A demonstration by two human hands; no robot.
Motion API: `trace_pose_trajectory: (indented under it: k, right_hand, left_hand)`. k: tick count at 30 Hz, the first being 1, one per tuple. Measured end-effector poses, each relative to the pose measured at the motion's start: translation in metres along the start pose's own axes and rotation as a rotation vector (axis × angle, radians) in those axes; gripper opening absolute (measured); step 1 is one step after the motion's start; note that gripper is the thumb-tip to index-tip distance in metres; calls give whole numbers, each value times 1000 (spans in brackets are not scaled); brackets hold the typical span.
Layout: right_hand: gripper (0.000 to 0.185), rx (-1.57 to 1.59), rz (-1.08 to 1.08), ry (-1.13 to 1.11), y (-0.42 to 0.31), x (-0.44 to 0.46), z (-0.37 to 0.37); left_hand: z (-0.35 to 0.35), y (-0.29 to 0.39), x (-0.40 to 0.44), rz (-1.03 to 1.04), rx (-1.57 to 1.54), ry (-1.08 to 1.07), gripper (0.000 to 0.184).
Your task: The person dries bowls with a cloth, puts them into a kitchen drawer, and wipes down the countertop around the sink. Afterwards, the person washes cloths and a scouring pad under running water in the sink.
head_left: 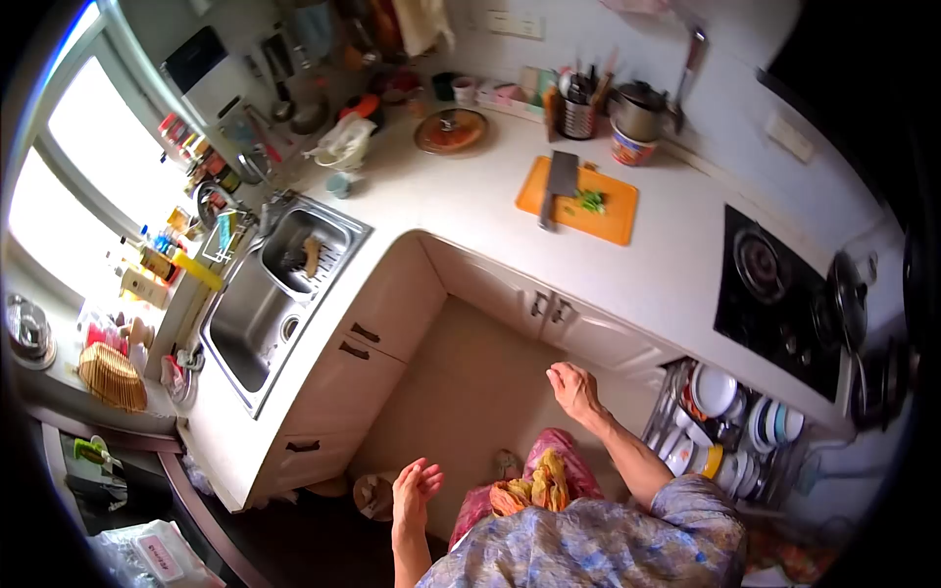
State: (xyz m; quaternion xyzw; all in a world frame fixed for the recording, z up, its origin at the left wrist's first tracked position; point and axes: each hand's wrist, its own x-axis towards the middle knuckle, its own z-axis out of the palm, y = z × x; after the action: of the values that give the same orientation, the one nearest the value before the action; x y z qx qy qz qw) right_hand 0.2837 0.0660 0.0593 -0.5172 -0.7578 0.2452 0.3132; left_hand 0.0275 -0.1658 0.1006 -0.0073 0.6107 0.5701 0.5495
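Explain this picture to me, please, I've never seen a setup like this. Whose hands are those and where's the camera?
There's no machine here: these are the bare hands of the person wearing the camera. It sits on their head, looking forward and down, and this is its only view. The left hand is open and the right hand is loosely curled; I can see nothing held in either. Both are in the air, away from the counter. On the counter lies an orange cutting board with a cleaver and some chopped greens on it. The sink is at the picture's left, the stove at its right.
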Motion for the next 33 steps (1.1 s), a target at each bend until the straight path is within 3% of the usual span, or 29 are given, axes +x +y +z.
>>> trace_pose_trajectory:
  k: [5, 11, 15, 16, 20, 22, 26, 28, 29, 31, 32, 33]
  right_hand:
    - [17, 55, -11, -120, -42, 132, 29]
    - [24, 83, -85, -48, -51, 321, 91]
    - [26, 174, -213, -56, -83, 439, 145]
    - [30, 208, -137, -165, -99, 465, 152]
    - [38, 177, -159, -111, -150, 559, 209]
    - [53, 4, -480, 51, -179, 602, 231]
    - [70, -129, -613, -43, -219, 661, 277]
    - [76, -317, -662, -309, -229, 678, 295]
    - [76, -314, -663, -312, -230, 685, 304]
    - [74, -498, -698, -552, -219, 697, 330]
    - [58, -481, -783, -338, -181, 708, 377]
    - [58, -487, -781, -347, -184, 711, 374]
  left_hand:
    - [1, 31, 40, -69, -72, 30, 28]
    - [3, 86, 111, -75, -131, 101, 29]
    - [18, 135, 163, -81, -189, 233, 29]
    - [27, 153, 171, -80, -198, 250, 29]
    - [63, 223, 210, -27, -181, 193, 30]
    - [67, 239, 229, 12, -179, 189, 33]
    - [79, 272, 266, 23, -226, 178, 36]
    - [96, 305, 291, 67, -219, 112, 36]
    - [104, 322, 304, 105, -205, 40, 36]
    - [119, 353, 341, 169, -190, -42, 35]
    - [127, 367, 362, 186, -176, -76, 35]
    - [136, 382, 381, 203, -164, -111, 35]
